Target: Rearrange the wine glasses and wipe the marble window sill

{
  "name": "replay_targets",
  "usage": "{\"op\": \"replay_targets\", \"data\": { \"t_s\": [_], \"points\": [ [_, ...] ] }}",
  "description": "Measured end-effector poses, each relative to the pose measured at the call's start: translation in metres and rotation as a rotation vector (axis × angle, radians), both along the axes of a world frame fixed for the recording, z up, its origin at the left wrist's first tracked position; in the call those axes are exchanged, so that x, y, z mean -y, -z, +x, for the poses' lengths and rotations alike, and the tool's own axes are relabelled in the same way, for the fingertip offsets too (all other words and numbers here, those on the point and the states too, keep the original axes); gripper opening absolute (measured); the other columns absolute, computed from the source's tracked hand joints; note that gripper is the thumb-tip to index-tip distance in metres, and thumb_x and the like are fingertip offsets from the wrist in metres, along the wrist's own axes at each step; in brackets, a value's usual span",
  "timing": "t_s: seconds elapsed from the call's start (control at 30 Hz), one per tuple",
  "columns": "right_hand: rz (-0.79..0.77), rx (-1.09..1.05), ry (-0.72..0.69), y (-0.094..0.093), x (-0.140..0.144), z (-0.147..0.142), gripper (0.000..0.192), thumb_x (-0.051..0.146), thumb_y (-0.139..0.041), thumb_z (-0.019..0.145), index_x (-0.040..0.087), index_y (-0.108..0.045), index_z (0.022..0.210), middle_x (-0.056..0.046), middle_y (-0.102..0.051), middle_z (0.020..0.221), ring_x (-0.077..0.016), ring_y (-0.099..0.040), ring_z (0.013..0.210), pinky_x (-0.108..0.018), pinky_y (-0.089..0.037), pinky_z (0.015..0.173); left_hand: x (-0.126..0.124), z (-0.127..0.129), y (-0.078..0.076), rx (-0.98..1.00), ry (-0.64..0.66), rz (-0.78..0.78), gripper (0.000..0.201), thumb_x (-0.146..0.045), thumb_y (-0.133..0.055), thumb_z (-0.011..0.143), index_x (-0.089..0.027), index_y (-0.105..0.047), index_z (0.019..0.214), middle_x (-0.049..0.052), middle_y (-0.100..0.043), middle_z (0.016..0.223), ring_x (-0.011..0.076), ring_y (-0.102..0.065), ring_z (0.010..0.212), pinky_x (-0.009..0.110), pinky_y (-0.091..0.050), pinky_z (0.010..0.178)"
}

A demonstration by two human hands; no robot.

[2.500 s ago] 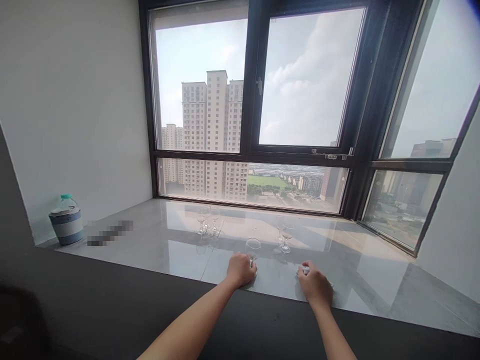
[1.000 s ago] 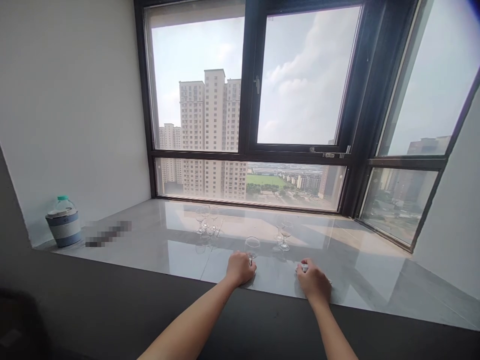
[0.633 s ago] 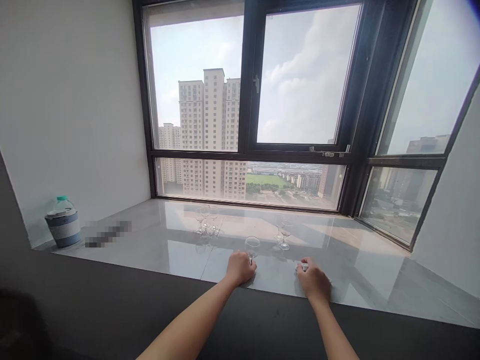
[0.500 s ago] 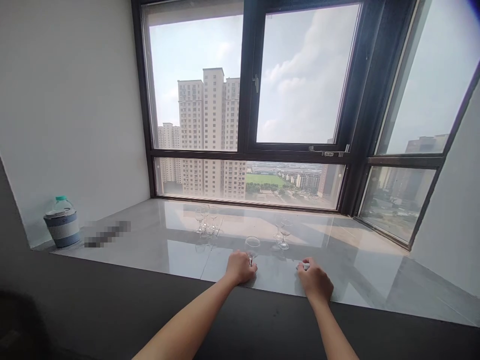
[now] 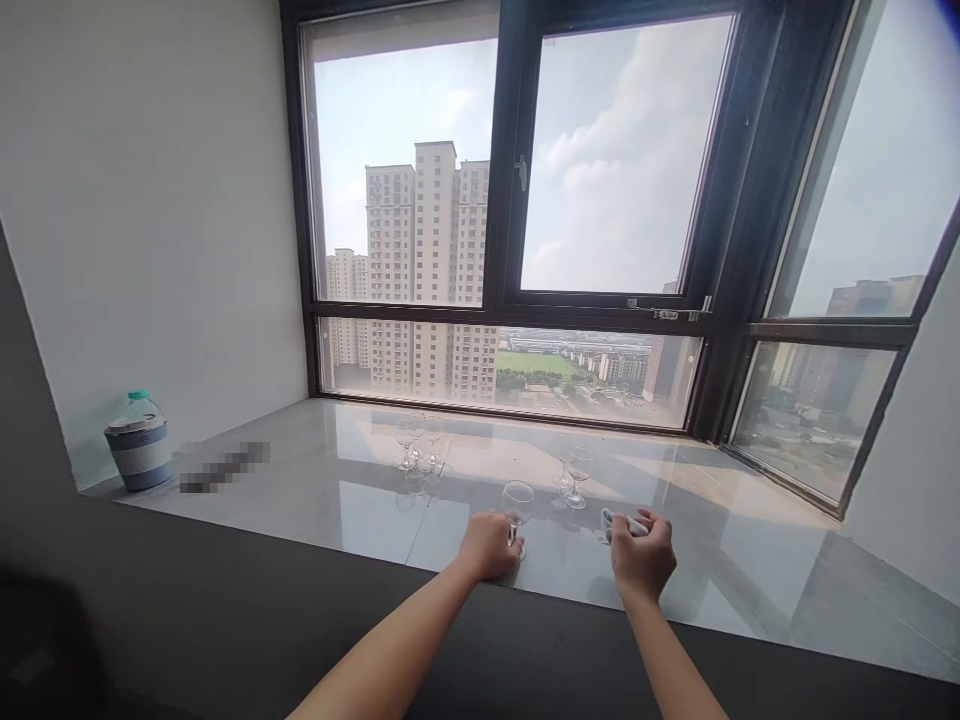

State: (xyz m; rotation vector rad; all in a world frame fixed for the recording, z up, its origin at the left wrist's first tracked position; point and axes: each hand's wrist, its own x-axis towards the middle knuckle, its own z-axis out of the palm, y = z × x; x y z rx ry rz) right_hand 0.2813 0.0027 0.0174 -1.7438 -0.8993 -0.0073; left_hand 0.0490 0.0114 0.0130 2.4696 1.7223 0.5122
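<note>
A clear wine glass [image 5: 517,497] stands upright on the glossy grey window sill [image 5: 315,490]. My left hand [image 5: 489,546] is closed around its stem and foot. My right hand [image 5: 643,555] sits a little to the right, fingers curled over a small white cloth [image 5: 615,521] lifted slightly off the sill. Two more wine glasses [image 5: 574,472] stand just behind, between my hands. Further back and left stands a group of three wine glasses [image 5: 418,440].
A water jug in a blue and white sleeve [image 5: 139,446] stands at the sill's far left by the white wall. A dark ledge [image 5: 225,610] runs along the front. Large black-framed windows [image 5: 510,220] close the back and right side.
My right hand has risen slightly and opened its grip, showing more of the white cloth. The view has shifted a little to the left. My left hand stays on the glass.
</note>
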Motion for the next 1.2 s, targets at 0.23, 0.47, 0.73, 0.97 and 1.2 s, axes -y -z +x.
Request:
{"op": "replay_targets", "data": {
  "t_s": [0.23,0.47,0.73,0.97,1.2],
  "points": [
    [0.441,0.133,-0.137,-0.072,-0.008,-0.099,0.053,0.048,-0.056,0.08,0.016,-0.044,0.12,-0.01,-0.048,0.102,-0.0233,-0.049,0.094,-0.034,-0.044,0.086,-0.002,-0.001,0.004,-0.001,0.012,0.001,0.037,-0.044,-0.05,0.086,-0.022,-0.066,0.111,0.009,-0.072,0.099,0.0264,-0.064,0.098,0.036,-0.044,0.088],
    [0.437,0.327,-0.503,-0.061,-0.017,-0.145,0.032,0.043,-0.05,0.087,0.019,-0.051,0.108,-0.006,-0.058,0.098,-0.0187,-0.057,0.082,-0.029,-0.043,0.073,0.0,-0.002,0.002,-0.015,0.036,-0.005,0.028,-0.035,-0.047,0.088,-0.02,-0.067,0.101,0.011,-0.069,0.104,0.028,-0.061,0.101,0.037,-0.043,0.086],
    [0.212,0.445,-0.33,-0.061,-0.018,-0.132,0.042,0.056,-0.047,0.091,0.019,-0.064,0.103,-0.003,-0.067,0.072,-0.0156,-0.058,0.061,-0.024,-0.027,0.058,-0.002,0.0,0.003,-0.013,0.017,0.0,0.034,-0.038,-0.042,0.091,-0.018,-0.066,0.105,0.012,-0.069,0.102,0.0272,-0.062,0.099,0.037,-0.043,0.086],
    [0.172,0.667,-0.27,-0.053,-0.011,-0.129,0.043,0.044,-0.031,0.102,0.017,-0.066,0.098,-0.003,-0.063,0.06,-0.013,-0.053,0.052,-0.025,-0.018,0.054,-0.004,-0.001,0.003,-0.023,0.017,-0.008,0.032,-0.037,-0.043,0.091,-0.018,-0.065,0.105,0.012,-0.068,0.103,0.0263,-0.062,0.099,0.035,-0.043,0.085],
    [0.26,0.806,-0.404,-0.046,-0.005,-0.132,0.043,0.035,-0.026,0.102,0.011,-0.059,0.116,-0.002,-0.064,0.065,-0.0151,-0.059,0.062,-0.031,-0.04,0.086,-0.011,-0.001,0.009,0.022,0.11,0.044,0.03,-0.022,-0.044,0.088,-0.02,-0.065,0.11,0.01,-0.07,0.107,0.0256,-0.063,0.094,0.033,-0.043,0.08]
  ]
}}
